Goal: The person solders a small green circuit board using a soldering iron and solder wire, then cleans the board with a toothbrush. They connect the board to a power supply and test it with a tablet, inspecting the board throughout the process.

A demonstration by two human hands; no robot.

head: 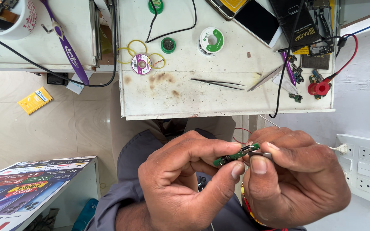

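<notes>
Grey sleeve (127, 188) (red-yellow wrist thread (250, 210)).

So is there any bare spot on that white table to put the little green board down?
Yes: the stained front strip of the white table, between the solder reel and the tweezers. The right end by the red clip is crowded with parts; both hands hold the green board.

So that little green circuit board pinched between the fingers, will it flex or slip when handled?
The green circuit board looks thin and narrow, so probably stiff but snappable. Left hand and right hand both pinch it at the fingertips, which suggests it is very light and easily dropped.
</notes>
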